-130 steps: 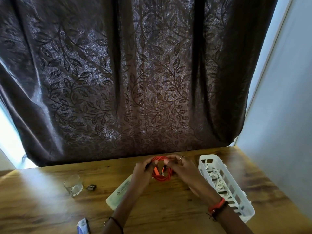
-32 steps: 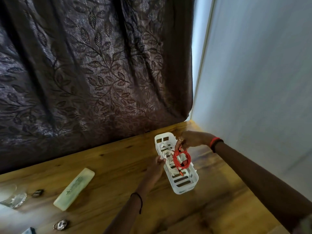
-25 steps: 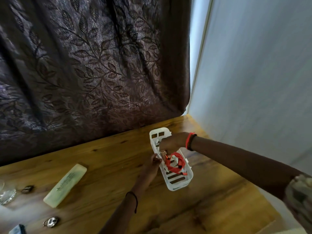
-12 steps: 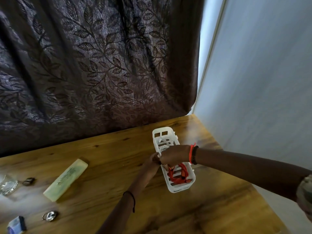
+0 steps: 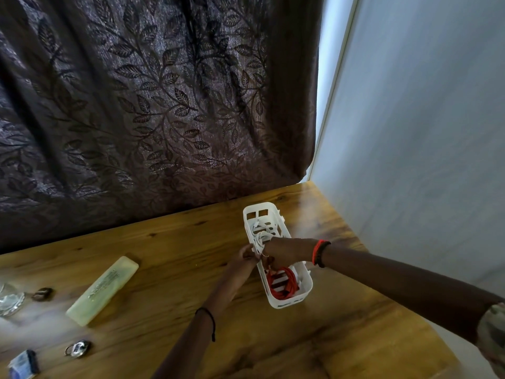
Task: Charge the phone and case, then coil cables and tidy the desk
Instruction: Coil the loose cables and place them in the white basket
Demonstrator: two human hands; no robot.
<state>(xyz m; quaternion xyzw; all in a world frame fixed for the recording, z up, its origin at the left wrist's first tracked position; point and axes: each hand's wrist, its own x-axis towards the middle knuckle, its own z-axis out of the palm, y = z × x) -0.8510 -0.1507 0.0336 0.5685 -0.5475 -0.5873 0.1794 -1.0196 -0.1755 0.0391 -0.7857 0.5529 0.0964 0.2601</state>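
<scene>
A white slotted basket (image 5: 290, 302) stands on the wooden desk (image 5: 169, 242) near the right wall. A coiled red cable (image 5: 284, 285) lies in its near end. A white cable (image 5: 261, 234) is bundled in its far half. My right hand (image 5: 288, 251) reaches across the basket with its fingers curled down, and they pinch the upper end of the red coil. From the left, my left hand (image 5: 244, 261) grips the basket's left rim, right beside the right hand's fingertips.
A pale green oblong case (image 5: 102, 289) lies left of centre. At the left edge are a glass (image 5: 9, 300), a small dark object (image 5: 42, 294), a metal ring (image 5: 78, 348) and a small blue packet (image 5: 23, 363). A dark leaf-patterned curtain hangs behind; a grey wall borders the right.
My right hand carried the red coil from the desk's middle over to the basket and lowered it into the near end. My left hand moved to the basket's rim.
</scene>
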